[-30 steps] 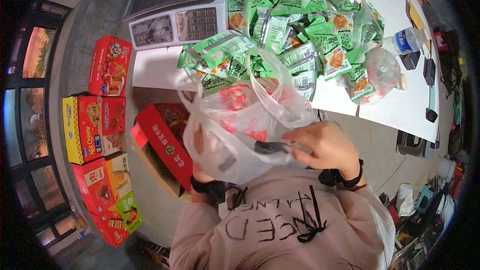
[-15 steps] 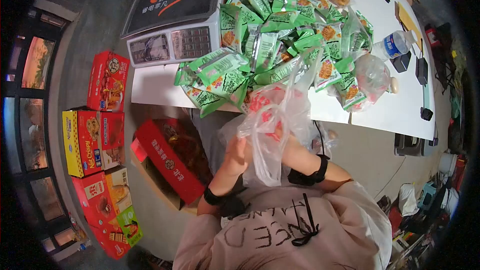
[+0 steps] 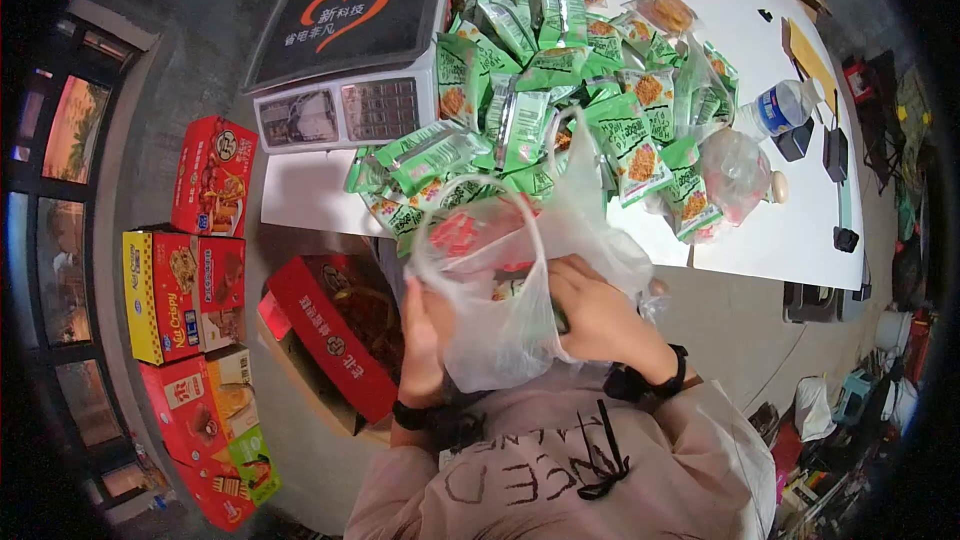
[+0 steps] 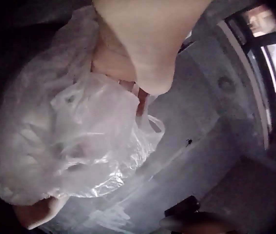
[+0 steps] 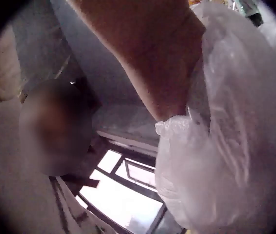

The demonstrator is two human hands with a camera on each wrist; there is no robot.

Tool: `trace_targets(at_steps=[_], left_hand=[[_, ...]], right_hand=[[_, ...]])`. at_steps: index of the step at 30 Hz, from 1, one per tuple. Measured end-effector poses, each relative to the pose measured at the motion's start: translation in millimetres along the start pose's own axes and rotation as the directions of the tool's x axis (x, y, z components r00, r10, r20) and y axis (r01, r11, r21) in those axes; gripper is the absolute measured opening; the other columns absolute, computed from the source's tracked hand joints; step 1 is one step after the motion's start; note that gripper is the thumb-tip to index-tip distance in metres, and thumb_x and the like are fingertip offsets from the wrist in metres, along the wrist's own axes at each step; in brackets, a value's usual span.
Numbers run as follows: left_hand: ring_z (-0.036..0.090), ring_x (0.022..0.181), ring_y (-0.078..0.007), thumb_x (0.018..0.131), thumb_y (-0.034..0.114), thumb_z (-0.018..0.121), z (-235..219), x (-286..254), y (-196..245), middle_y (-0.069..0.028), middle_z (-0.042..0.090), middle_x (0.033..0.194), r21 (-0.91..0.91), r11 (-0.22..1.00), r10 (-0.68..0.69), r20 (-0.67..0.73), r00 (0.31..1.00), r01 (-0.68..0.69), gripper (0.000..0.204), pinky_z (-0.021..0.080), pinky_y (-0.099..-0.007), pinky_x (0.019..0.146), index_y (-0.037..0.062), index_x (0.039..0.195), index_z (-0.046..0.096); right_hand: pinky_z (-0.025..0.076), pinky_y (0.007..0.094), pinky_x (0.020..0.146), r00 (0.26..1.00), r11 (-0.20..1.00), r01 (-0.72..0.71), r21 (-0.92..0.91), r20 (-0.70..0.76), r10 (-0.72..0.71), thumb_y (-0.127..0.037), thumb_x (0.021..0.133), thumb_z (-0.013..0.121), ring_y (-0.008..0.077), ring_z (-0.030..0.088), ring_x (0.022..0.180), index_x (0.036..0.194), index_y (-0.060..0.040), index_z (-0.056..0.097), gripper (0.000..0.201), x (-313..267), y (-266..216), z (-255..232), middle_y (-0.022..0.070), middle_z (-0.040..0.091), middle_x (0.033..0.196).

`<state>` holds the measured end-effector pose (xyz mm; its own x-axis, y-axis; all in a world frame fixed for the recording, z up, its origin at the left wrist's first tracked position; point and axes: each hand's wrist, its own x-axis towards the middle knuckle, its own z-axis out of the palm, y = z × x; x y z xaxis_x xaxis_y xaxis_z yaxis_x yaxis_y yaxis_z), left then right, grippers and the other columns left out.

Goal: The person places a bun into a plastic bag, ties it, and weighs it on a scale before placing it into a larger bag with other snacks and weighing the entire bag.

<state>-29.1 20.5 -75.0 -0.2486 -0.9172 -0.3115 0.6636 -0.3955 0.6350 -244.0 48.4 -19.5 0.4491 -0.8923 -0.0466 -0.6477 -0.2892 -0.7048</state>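
Note:
A translucent white plastic bag with red print stands in front of my body, its two loop handles up and apart. My left hand holds its left side; in the left wrist view the bag's crumpled film hangs below that hand. My right hand grips the bag at its right rim, fingers bent over the film and partly hidden. A bit of green shows in the bag beside the right fingers. Many green snack packets lie heaped on the white table just beyond the bag.
A black-topped carton stands left of the packets. To the right are a water bottle and a knotted clear bag. An open red box sits low at my left, with more snack boxes farther left.
The bag's handles, bunched together half a second ago, now stand apart with the mouth spread. The right hand has moved from the bag's middle to its right rim.

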Motion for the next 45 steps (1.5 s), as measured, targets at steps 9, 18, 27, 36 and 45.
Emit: trace_targets(at_steps=[9, 18, 27, 36, 45], left_hand=[[0.048, 0.108, -0.0263, 0.093, 0.029, 0.031, 2.5, 4.5, 10.7, -0.0149, 0.048, 0.120, 0.081, 0.978, 0.194, -0.019, 0.981, -0.192, 0.044, 0.032, -0.0398, 0.098, -0.0019, 0.124, 0.037], [0.048, 0.108, -0.0273, 0.092, 0.030, 0.031, -5.0, 11.1, 16.2, -0.0156, 0.047, 0.121, 0.177, 0.961, 0.182, 0.167, 0.969, -0.211, 0.045, 0.032, -0.0405, 0.098, -0.0017, 0.124, 0.037], [0.048, 0.108, -0.0284, 0.092, 0.031, 0.031, -11.7, 13.2, 10.8, -0.0163, 0.047, 0.121, 0.249, 0.944, 0.132, 0.322, 0.938, -0.218, 0.046, 0.033, -0.0411, 0.097, -0.0015, 0.124, 0.037], [0.048, 0.108, -0.0294, 0.092, 0.032, 0.031, -20.1, 1.7, -3.8, -0.0169, 0.046, 0.121, 0.309, 0.930, 0.038, 0.458, 0.888, -0.200, 0.047, 0.034, -0.0418, 0.097, -0.0013, 0.124, 0.037], [0.047, 0.108, -0.0305, 0.092, 0.034, 0.031, -28.4, -4.3, -4.8, -0.0176, 0.046, 0.121, 0.364, 0.899, -0.022, 0.592, 0.806, -0.243, 0.048, 0.034, -0.0424, 0.097, -0.0011, 0.124, 0.037]], right_hand=[[0.042, 0.0377, 0.087, 0.888, 0.509, 0.201, 0.837, -0.375, 0.267, -0.024, 0.076, 0.059, 0.0299, 0.049, 0.108, 0.126, 0.0011, 0.034, 0.061, -6.0, 0.0, -52.4, 0.0181, 0.045, 0.120], [0.052, 0.0371, 0.062, 0.875, 0.256, 0.203, 0.945, -0.293, 0.386, -0.053, 0.087, 0.020, 0.0370, 0.058, 0.092, 0.131, 0.0004, 0.024, 0.069, 72.8, 38.8, -69.4, 0.0237, 0.047, 0.116], [0.044, 0.0302, 0.077, 0.918, 0.872, 0.172, 0.458, -0.395, 0.027, -0.015, 0.082, 0.052, 0.0227, 0.055, 0.086, 0.120, -0.0024, 0.044, 0.041, 44.9, 24.2, -19.9, 0.0132, 0.053, 0.108], [0.045, 0.0402, 0.070, 0.948, 0.875, 0.288, 0.389, 0.017, -0.319, -0.028, 0.079, 0.056, 0.0326, 0.055, 0.081, 0.122, -0.0037, 0.037, 0.053, 16.2, -42.7, 41.6, 0.0160, 0.053, 0.094], [0.044, 0.0440, 0.064, 0.820, 0.825, 0.469, 0.314, 0.193, -0.539, -0.035, 0.079, 0.053, 0.0364, 0.055, 0.076, 0.118, -0.0035, 0.034, 0.054, 10.5, -48.1, 76.3, 0.0174, 0.046, 0.102]])
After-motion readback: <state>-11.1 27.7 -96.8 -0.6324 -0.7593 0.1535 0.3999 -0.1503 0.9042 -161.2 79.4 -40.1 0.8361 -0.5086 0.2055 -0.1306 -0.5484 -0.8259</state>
